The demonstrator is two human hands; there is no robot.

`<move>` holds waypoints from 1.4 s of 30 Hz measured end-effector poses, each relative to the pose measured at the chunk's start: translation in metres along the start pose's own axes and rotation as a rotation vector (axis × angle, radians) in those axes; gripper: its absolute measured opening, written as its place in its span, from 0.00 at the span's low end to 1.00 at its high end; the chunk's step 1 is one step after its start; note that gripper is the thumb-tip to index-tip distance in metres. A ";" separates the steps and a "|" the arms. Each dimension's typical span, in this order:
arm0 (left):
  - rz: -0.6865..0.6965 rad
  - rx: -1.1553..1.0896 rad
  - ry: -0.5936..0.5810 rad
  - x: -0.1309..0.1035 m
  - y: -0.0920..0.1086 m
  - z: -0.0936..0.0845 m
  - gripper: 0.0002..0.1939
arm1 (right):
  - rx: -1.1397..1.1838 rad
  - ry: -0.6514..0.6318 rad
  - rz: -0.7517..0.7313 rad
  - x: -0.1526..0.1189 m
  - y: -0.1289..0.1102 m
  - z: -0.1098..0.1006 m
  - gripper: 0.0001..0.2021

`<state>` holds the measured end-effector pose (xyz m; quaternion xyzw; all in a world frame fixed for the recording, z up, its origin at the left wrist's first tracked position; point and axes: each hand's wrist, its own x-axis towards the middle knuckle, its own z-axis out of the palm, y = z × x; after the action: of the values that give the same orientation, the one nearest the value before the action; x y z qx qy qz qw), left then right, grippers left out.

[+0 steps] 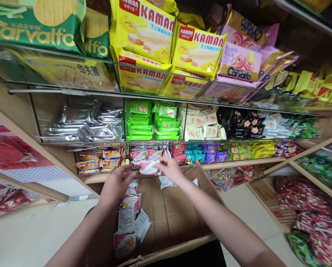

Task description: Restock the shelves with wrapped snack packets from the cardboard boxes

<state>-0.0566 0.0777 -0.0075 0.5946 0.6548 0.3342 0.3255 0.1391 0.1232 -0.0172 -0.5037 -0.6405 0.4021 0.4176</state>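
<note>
"head view, largest entry first: what is listed?"

"shelf unit [15, 115], one, wood with glass fronts: across the upper and middle frame. cardboard box [177, 217], one, brown, open at the top: lower centre."

"large packaged goods?"

"carvalfo packets [35, 22], green: upper left. kaman packets [143, 33], yellow: upper centre."

"hands?"

"two, bare. right hand [170, 170], centre: fingers and thumb clamped on the right end of a pink-and-white packet [148, 168]. left hand [117, 185], left of centre: fingers bent, near that packet's other end; whether they touch it or grip anything, i cannot tell, the area being blurred."

"small goods?"

"silver packets [74, 115], piled: middle left. green-wrapped packets [139, 108], two columns: centre, above the hands. pink-and-white packet, as held: mid-frame, in front of the lowest shelf row. loose packets [131, 202], several, pink-and-white or pale: along the box's left side, lower left of centre."
</note>
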 end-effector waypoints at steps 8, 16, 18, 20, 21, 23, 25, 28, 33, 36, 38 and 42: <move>0.079 0.330 0.072 0.051 -0.007 0.003 0.15 | -0.211 0.060 -0.072 0.073 0.010 0.031 0.06; 0.129 0.647 0.030 0.069 0.004 0.012 0.20 | -0.348 0.018 -0.020 0.078 0.015 0.046 0.09; 0.119 0.706 0.032 0.072 0.005 0.013 0.20 | -0.352 0.008 0.009 0.080 0.016 0.049 0.09; 0.121 0.747 0.033 0.073 0.006 0.013 0.20 | -0.358 -0.014 0.034 0.082 0.017 0.051 0.09; 0.124 0.762 0.035 0.073 0.006 0.014 0.20 | -0.364 -0.025 0.040 0.082 0.016 0.051 0.09; 0.125 0.781 0.040 0.073 0.008 0.015 0.19 | -0.387 -0.036 0.032 0.083 0.015 0.050 0.09; 0.115 0.789 0.047 0.072 0.009 0.018 0.19 | -0.422 -0.040 -0.002 0.082 0.013 0.048 0.09; 0.096 0.776 0.053 0.073 0.010 0.021 0.19 | -0.477 -0.061 -0.052 0.076 0.013 0.043 0.11; 0.064 0.686 0.059 0.070 0.010 0.021 0.22 | -0.539 -0.080 -0.056 0.064 0.020 0.041 0.07; 0.068 0.598 0.060 0.050 0.010 0.011 0.23 | -0.532 -0.034 -0.009 0.062 0.025 0.040 0.11; 0.076 0.531 0.053 0.026 0.010 0.000 0.22 | -0.536 0.012 0.037 0.065 0.026 0.039 0.16; 0.063 0.398 0.046 -0.036 0.004 -0.022 0.21 | -0.617 0.091 0.105 0.080 0.020 0.042 0.21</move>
<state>-0.0692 0.0406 0.0093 0.6596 0.6962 0.2217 0.1762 0.0947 0.2013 -0.0394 -0.6564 -0.6860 0.1871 0.2520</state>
